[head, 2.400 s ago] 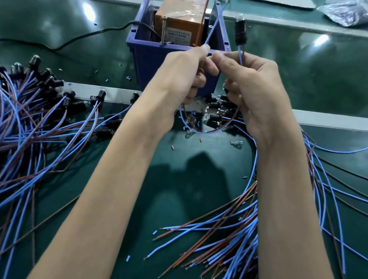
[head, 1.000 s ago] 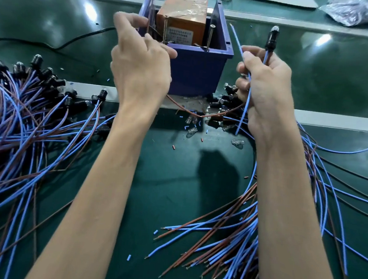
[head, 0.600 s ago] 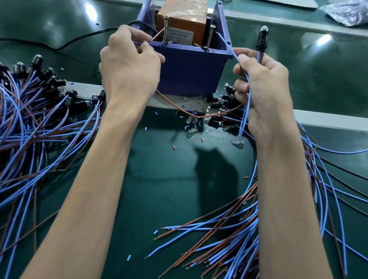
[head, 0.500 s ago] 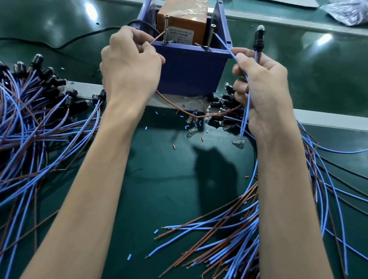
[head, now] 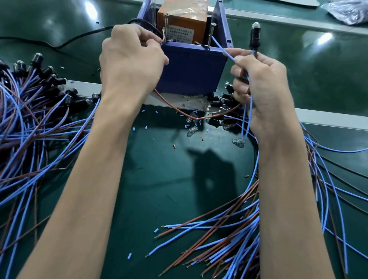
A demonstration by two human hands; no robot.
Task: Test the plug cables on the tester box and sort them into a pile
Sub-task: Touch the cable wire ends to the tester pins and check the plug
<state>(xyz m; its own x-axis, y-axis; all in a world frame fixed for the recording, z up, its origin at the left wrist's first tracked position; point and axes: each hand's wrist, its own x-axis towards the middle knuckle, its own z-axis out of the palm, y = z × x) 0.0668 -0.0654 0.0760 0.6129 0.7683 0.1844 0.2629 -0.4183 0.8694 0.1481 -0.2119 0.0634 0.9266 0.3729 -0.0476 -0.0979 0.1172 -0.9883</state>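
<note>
— Bright, lit from overhead?
— Yes. White glare patches on the green belt (head: 54,41), soft dark shadow at centre.
— Sharp?
— Mostly. Bowed toward the edges, slightly soft in far corners.

The green bench (head: 164,181) bears the tester box (head: 190,73), left cable pile (head: 21,126), right cable pile (head: 232,244) and seemingly bulbs (head: 192,132).

Wire ends (head: 218,45) now apparently on screws (head: 211,33)
</note>
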